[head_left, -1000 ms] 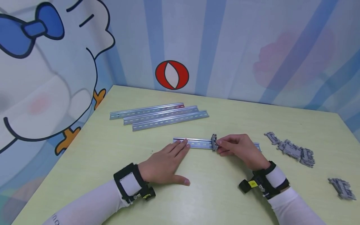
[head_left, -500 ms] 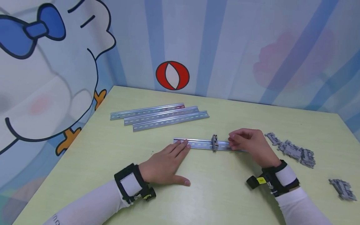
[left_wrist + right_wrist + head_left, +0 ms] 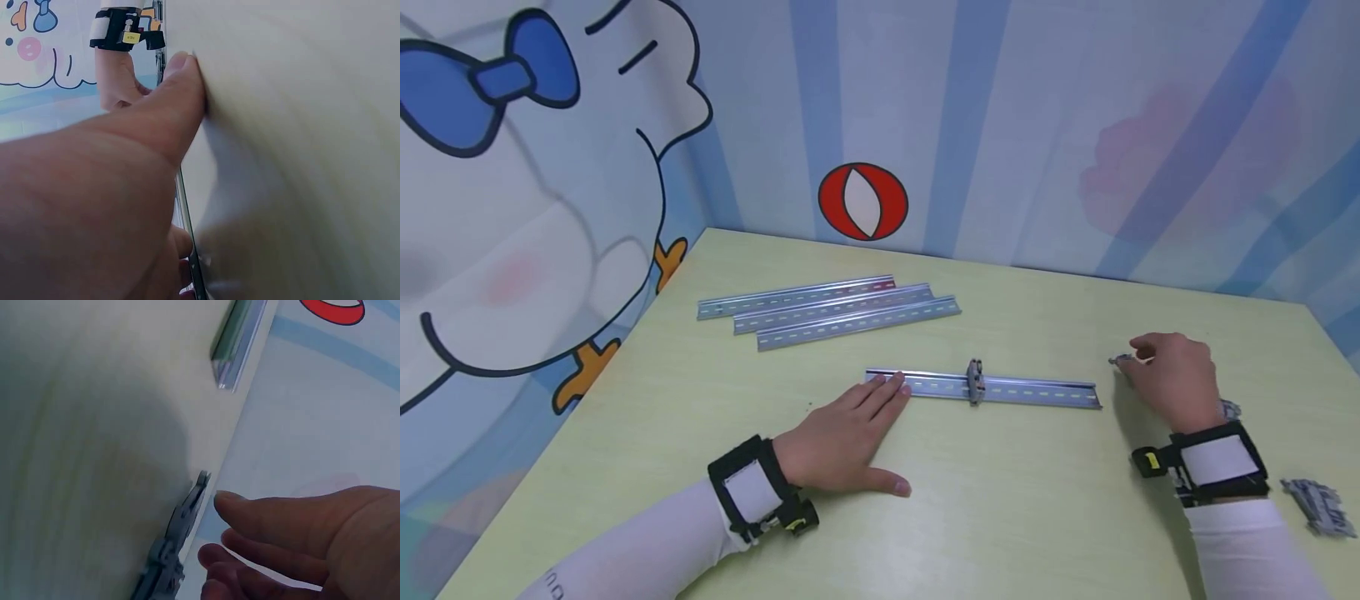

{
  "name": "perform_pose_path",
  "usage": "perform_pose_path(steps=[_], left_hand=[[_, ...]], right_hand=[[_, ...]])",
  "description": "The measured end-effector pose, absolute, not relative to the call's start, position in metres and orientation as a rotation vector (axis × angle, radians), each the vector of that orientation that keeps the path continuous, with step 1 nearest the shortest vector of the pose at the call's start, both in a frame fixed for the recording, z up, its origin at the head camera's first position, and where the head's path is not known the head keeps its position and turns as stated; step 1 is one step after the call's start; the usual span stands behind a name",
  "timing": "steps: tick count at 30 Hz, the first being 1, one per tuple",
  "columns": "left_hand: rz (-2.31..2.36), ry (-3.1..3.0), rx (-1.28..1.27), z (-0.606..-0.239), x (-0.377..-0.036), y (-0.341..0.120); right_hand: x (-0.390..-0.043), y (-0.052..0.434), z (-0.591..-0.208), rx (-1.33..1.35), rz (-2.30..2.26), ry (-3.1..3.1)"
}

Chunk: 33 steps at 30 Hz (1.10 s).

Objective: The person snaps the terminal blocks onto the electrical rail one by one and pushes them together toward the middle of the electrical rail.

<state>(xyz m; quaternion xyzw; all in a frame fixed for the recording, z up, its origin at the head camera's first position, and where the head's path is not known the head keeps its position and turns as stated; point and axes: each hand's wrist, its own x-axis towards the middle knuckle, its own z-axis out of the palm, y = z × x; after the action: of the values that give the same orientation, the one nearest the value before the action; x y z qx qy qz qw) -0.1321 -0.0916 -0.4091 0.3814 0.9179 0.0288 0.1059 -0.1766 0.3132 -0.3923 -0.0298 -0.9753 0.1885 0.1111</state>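
Note:
A slotted metal DIN rail (image 3: 1041,393) lies across the table. My left hand (image 3: 842,437) rests on its left end, fingers straight and thumb spread. One grey terminal block (image 3: 975,382) stands upright near the rail's middle. Over the row of loose grey terminal blocks on the right hovers my right hand (image 3: 1176,379), covering most of them in the head view. In the right wrist view those terminal blocks (image 3: 164,556) lie just beside the bent fingers and thumb, with a gap between and nothing held.
Three more DIN rails (image 3: 857,321) lie side by side at the back left. A separate group of grey terminal blocks (image 3: 1318,506) sits at the far right of the table (image 3: 985,517). A printed wall (image 3: 1037,125) rises behind the table's back edge.
My right hand has left the terminal block on the rail and moved right, over the loose blocks. That block stays upright on the rail. My left hand has not moved.

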Motion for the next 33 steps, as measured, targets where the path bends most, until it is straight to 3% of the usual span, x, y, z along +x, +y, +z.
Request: perform_pose_path(steps=[11,33], left_hand=[[0.078,2.705,1.118,-0.409,-0.132,-0.092],[0.089,2.700,1.109,-0.408,-0.131,-0.091]], right_hand=[[-0.182,0.327,-0.395,-0.101,0.503,-3.056],[-0.176,0.315,-0.386,0.010,0.615,-2.840]])
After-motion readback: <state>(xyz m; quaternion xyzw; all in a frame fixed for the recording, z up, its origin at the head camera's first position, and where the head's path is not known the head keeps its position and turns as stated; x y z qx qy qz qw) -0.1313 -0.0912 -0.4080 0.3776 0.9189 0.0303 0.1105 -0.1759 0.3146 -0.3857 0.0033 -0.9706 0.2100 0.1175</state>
